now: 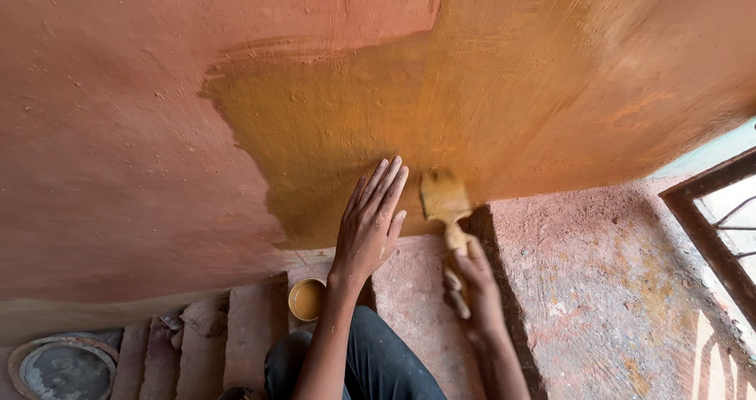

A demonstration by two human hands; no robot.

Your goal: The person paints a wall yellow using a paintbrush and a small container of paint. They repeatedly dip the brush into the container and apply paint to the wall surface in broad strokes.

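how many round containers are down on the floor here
2. A small paint cup sits by the left hand's wrist, and a wide metal pan lies at the bottom left corner. The legs may hide more.

There is only one view, from a camera worn on the person's head. It looks forward and down, very near to a plastered wall, which fills the upper two thirds of the picture. The lens is wide, so the wall bends at the edges. The person's own forearms enter from 6 o'clock, with the left hand and the right hand close to the centre, so the camera sits above and behind them. A dark trouser knee shows at 6 o'clock. The rough floor lies toward 4 o'clock, a window frame at 3 o'clock, and a round metal pan at 8 o'clock.
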